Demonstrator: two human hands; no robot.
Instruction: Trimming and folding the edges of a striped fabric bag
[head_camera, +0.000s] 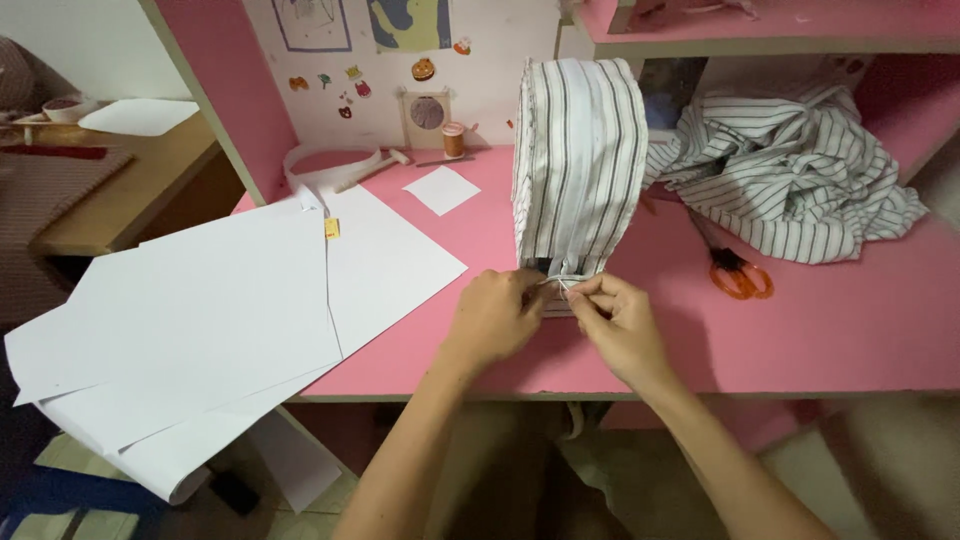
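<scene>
**Pink desk in a small work corner**

I see a pink desk (830, 330) with a pink shelf (780, 25) above it. Behind, far from the fingers, stands a white wall (500, 90) with small stickers and drawings. To the left of the fingers a pink side panel (230, 90) divides this desk from a wooden table (130, 190). Below, the floor (890, 470) looks pale. The light is soft and even.

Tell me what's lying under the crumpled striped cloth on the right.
Orange-handled scissors poke out from under the striped cloth, handles on the pink desk. Their blades are covered, as is anything else beneath.
</scene>
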